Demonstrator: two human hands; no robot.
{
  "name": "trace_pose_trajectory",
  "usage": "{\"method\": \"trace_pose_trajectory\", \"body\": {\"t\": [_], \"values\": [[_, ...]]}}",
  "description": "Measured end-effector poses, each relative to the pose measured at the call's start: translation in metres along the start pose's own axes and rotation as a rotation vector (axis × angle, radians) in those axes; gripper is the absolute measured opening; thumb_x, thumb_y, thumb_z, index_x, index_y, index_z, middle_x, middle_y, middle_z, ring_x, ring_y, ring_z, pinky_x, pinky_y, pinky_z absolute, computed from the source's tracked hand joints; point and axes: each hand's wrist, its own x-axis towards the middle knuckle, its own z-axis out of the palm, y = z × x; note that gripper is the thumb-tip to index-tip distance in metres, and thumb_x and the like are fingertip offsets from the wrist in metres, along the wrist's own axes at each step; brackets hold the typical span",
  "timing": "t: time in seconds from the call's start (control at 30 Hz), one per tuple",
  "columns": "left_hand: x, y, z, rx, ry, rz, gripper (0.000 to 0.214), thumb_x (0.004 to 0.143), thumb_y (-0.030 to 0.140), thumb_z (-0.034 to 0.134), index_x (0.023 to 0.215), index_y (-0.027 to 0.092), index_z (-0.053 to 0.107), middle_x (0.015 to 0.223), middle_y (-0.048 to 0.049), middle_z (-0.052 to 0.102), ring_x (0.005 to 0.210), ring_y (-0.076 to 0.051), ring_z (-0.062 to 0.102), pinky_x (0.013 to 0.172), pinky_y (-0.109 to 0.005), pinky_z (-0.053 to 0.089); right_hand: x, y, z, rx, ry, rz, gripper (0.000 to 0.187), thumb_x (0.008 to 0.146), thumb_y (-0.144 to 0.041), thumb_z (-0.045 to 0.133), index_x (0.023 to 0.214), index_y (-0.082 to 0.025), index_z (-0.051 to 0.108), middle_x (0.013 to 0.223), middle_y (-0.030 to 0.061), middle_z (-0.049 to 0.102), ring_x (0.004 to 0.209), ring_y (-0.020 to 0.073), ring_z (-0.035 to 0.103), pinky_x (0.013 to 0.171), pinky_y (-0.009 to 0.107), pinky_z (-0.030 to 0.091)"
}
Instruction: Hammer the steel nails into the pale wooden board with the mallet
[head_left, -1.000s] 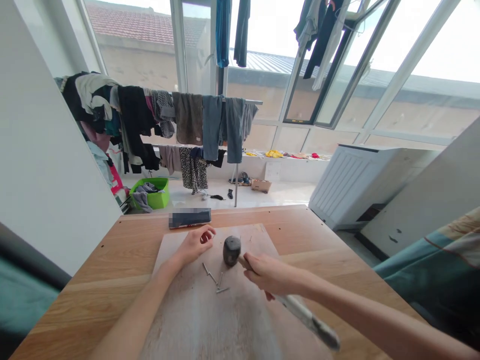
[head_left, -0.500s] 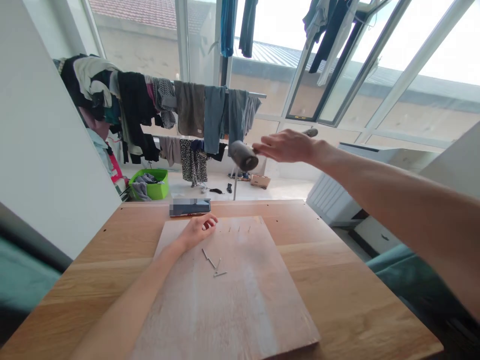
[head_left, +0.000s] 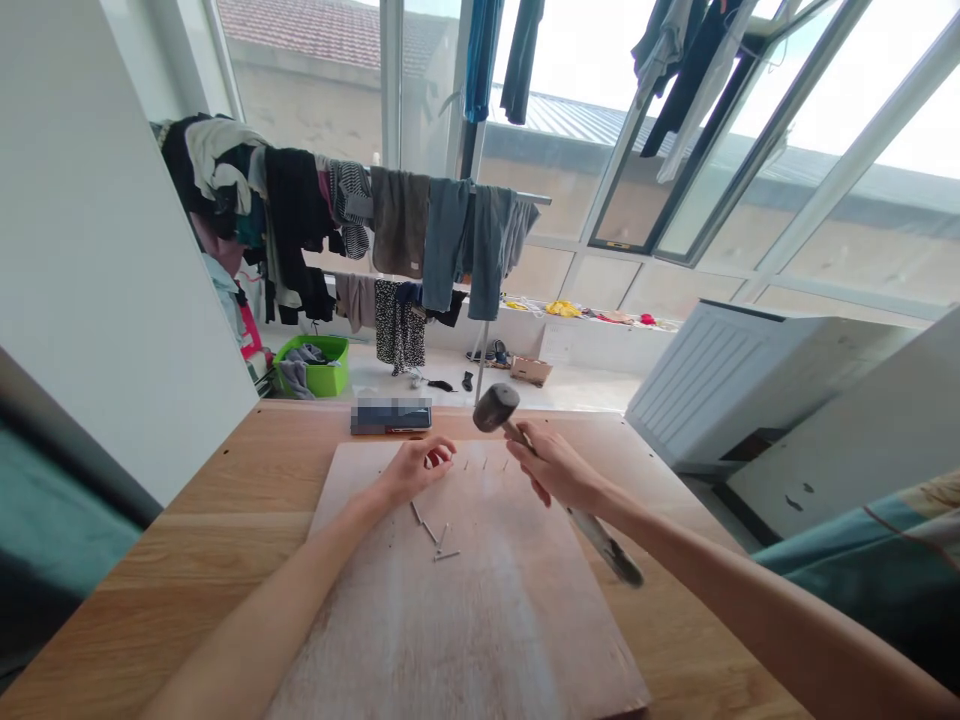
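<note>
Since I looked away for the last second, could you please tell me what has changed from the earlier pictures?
The right hand, its grip closed around the mallet, swung up from low over the board, then came partway back down. The left hand edged slightly right toward the standing nails. The loose nails and board stayed put.

Dark-headed mallet (head_left: 496, 407) tilted midair, and I count three upright nails (head_left: 485, 464) on that pale board (head_left: 480, 640), plus four loose nails (head_left: 447, 556).
</note>
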Motion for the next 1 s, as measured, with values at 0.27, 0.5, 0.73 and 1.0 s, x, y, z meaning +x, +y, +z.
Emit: {"method": "trace_pose_trajectory", "body": {"t": [0.27,0.5,0.73,1.0], "values": [[-0.004,-0.001,-0.001,0.02,0.029,-0.023,0.012,0.08,0.016,0.063,0.091,0.019,0.066,0.076,0.0022,0.07,0.059,-0.009,0.054,0.058,-0.019,0.044,-0.023,-0.013,0.029,0.246,-0.052,0.13,0.011,0.099,-0.033,0.04,0.094,-0.025,0.045,0.051,-0.0128,0.043,0.031,0.0077,0.044,0.033,0.017,0.032],[-0.004,-0.005,0.002,0.017,0.055,0.022,0.016,0.08,0.012,0.061,0.092,0.018,0.069,0.08,0.0,0.069,0.065,-0.01,0.058,0.06,-0.02,0.046,-0.013,-0.018,0.042,0.351,-0.066,0.181,0.014,0.099,-0.036,0.04,0.097,-0.024,0.048,0.054,-0.0119,0.044,0.03,0.0071,0.044,0.029,0.016,0.031],[-0.004,-0.003,0.002,0.021,0.041,0.03,0.023,0.079,0.01,0.062,0.099,0.02,0.065,0.078,0.0021,0.07,0.061,-0.009,0.057,0.06,-0.02,0.046,-0.006,-0.018,0.045,0.356,-0.04,0.183,0.015,0.099,-0.037,0.039,0.098,-0.025,0.047,0.055,-0.0118,0.043,0.03,0.0079,0.044,0.029,0.016,0.03],[-0.004,-0.004,0.003,0.049,0.058,0.022,0.026,0.077,0.01,0.063,0.101,0.02,0.062,0.079,0.0026,0.071,0.06,-0.009,0.058,0.06,-0.02,0.047,-0.011,-0.018,0.05,0.22,0.017,0.079,0.015,0.1,-0.035,0.04,0.097,-0.024,0.051,0.058,-0.0085,0.046,0.047,0.0127,0.049,0.049,0.023,0.032]]}}
